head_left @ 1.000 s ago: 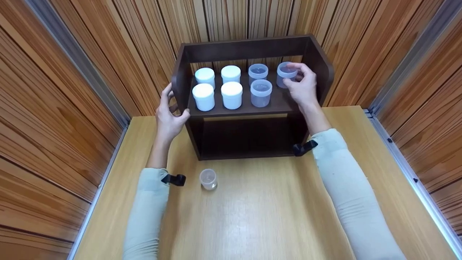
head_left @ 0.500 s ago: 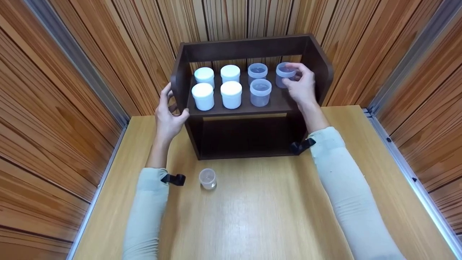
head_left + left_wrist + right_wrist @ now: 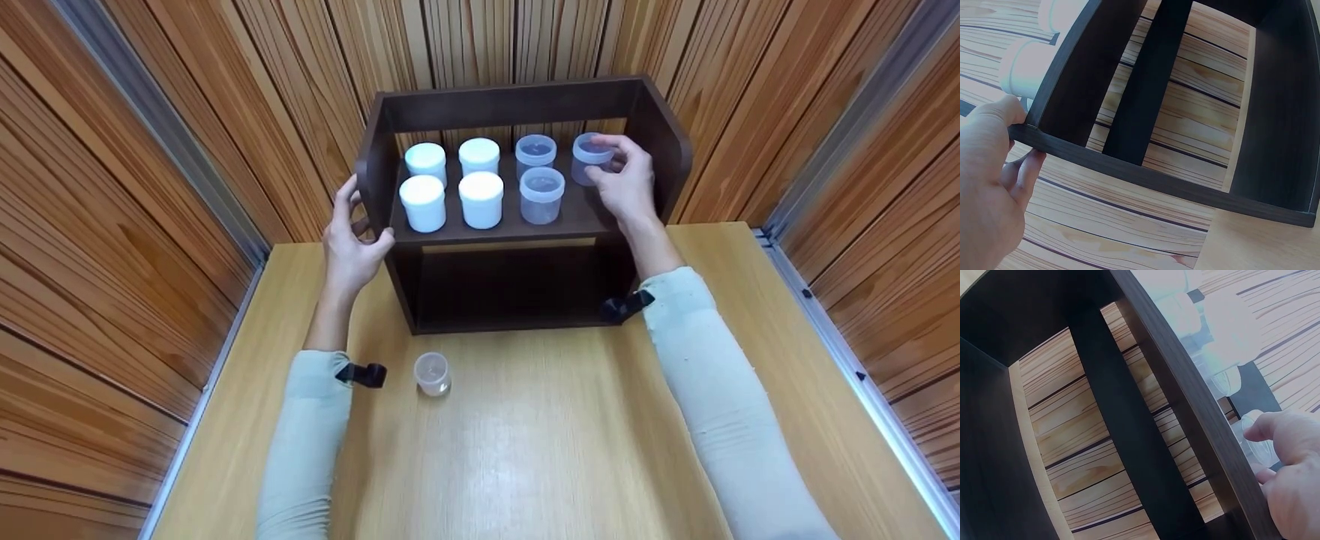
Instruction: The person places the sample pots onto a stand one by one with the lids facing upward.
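Observation:
On the upper board of a dark brown shelf (image 3: 517,236) stand two rows of small round jars. My right hand (image 3: 626,178) holds a clear plastic jar (image 3: 587,166) at the back right, thumb in front and fingers over its far side. Two more clear jars, one at the back (image 3: 535,154) and one in front (image 3: 541,196), stand to its left. Several white lidded jars (image 3: 481,201) fill the left half. My left hand (image 3: 351,244) grips the shelf's left side panel (image 3: 1022,134), thumb on the front edge and fingers behind.
A small clear cup (image 3: 433,373) stands on the wooden table (image 3: 525,442) in front of the shelf, near the left forearm. Wood-plank walls (image 3: 469,45) rise behind and at both sides. Below the jars the shelf has an open lower compartment (image 3: 514,289).
The right hand has shifted very slightly left with the clear jar. The left hand keeps its grip on the shelf.

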The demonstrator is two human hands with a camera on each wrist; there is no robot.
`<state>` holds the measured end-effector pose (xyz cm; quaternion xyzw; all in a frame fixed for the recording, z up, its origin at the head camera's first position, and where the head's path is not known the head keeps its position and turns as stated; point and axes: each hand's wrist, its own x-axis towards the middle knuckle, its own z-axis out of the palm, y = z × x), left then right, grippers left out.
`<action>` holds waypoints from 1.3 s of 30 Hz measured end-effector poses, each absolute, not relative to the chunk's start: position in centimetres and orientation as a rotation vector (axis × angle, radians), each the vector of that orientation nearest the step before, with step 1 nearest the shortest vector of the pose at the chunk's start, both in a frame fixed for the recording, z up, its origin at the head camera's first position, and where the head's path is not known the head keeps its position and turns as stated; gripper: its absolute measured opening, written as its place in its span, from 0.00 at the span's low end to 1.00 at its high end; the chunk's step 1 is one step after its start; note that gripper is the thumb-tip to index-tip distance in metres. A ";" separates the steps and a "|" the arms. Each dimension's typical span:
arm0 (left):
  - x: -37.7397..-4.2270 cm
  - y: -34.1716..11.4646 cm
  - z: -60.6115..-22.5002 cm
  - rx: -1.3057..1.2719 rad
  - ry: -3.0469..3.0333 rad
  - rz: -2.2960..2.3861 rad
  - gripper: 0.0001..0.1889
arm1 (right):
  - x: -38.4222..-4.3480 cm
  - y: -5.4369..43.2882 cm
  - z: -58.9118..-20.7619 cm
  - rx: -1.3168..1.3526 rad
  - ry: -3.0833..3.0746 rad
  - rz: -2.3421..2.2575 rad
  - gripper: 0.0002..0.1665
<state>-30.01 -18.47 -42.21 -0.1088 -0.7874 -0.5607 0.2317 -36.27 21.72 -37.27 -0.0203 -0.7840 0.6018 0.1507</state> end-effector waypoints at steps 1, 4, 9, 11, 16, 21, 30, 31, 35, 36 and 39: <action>-30.0 -18.4 -42.2 -0.298 -2.167 -1.544 0.44 | -36.3 21.7 -37.3 -0.062 -2.253 1.727 0.25; -29.9 -18.4 -42.1 -0.290 -2.175 -1.549 0.44 | -36.2 21.6 -37.3 -0.066 -2.252 1.727 0.25; -29.9 -18.4 -42.1 -0.277 -2.182 -1.543 0.44 | -36.1 21.6 -37.4 -0.048 -2.241 1.710 0.28; -30.0 -18.3 -42.1 -0.278 -2.181 -1.541 0.44 | -36.0 21.7 -37.4 -0.046 -2.239 1.699 0.30; -30.0 -18.2 -42.3 -0.289 -2.166 -1.542 0.44 | -35.3 21.8 -37.5 -0.054 -2.212 1.706 0.34; -30.0 -18.3 -42.3 -0.301 -2.150 -1.543 0.44 | -34.4 21.8 -37.6 -0.059 -2.188 1.721 0.35; -29.9 -18.4 -42.2 -0.271 -2.184 -1.546 0.44 | -32.4 22.0 -37.9 0.001 -2.173 1.697 0.35; -29.8 -18.4 -42.2 -0.267 -2.186 -1.547 0.44 | -32.2 22.0 -37.9 0.008 -2.171 1.693 0.35; -29.9 -18.4 -42.2 -0.269 -2.183 -1.554 0.44 | -31.4 21.9 -38.1 0.035 -2.138 1.685 0.35; -29.9 -18.4 -42.2 -0.271 -2.181 -1.554 0.44 | -31.2 21.9 -38.2 0.042 -2.125 1.686 0.35; -29.9 -18.4 -42.2 -0.276 -2.177 -1.552 0.44 | -30.6 22.0 -38.6 0.071 -2.081 1.688 0.34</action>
